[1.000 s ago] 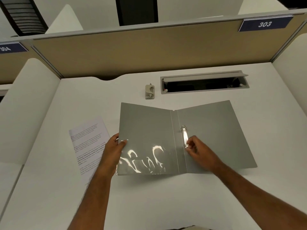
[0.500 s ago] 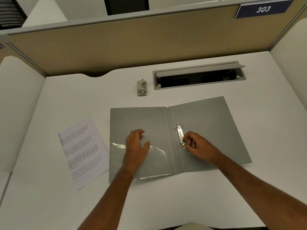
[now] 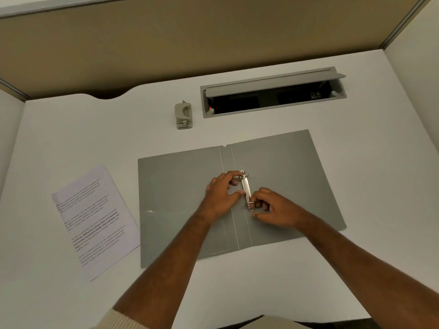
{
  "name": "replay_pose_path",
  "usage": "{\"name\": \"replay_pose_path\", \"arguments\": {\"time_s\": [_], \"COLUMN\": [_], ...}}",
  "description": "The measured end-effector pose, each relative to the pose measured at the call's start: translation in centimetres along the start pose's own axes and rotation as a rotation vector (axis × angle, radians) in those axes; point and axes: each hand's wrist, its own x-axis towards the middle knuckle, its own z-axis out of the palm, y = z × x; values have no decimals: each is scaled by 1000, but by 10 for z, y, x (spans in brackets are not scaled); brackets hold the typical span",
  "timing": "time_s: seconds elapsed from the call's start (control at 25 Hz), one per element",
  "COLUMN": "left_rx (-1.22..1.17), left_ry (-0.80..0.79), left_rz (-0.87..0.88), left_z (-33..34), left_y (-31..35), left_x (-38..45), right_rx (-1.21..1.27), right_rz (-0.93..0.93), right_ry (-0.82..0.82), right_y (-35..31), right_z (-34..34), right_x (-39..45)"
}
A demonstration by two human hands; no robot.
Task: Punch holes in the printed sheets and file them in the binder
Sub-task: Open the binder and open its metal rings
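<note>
A grey binder [image 3: 285,167] lies open flat in the middle of the white desk. Its metal ring mechanism [image 3: 246,189] runs along the spine. My left hand [image 3: 221,193] pinches the upper ring with forefinger and thumb. My right hand [image 3: 273,207] grips the lower ring. The printed sheets [image 3: 95,219] lie in a stack to the left of the binder, untouched. A small grey hole punch [image 3: 183,115] stands behind the binder.
An open cable tray [image 3: 273,93] is sunk into the desk [image 3: 71,129] at the back right. Beige partition walls [image 3: 213,39] close the desk at the back and sides.
My left hand has left the binder's left cover and moved right onto the upper ring. My right hand stays at the lower ring. The view has tilted down.
</note>
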Motion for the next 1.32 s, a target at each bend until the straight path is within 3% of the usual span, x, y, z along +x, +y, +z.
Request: {"name": "replay_pose_path", "arguments": {"time_s": [0.64, 0.92, 1.08, 1.32], "left_rx": [-73, -94, -230, -275], "left_ry": [-71, -79, -95, 6], "left_rz": [-25, -24, -58, -51], "left_z": [-1, -4, -11, -15], "left_y": [-13, -14, -11, 1], "left_x": [24, 23, 22, 5], "right_rx": [151, 195, 154, 78], "right_rz": [-22, -47, -53, -52], "right_ry": [-91, -35, 33, 188], "right_y": [6, 9, 7, -4], "right_z": [-7, -8, 2, 10], "right_x": [5, 6, 3, -3]}}
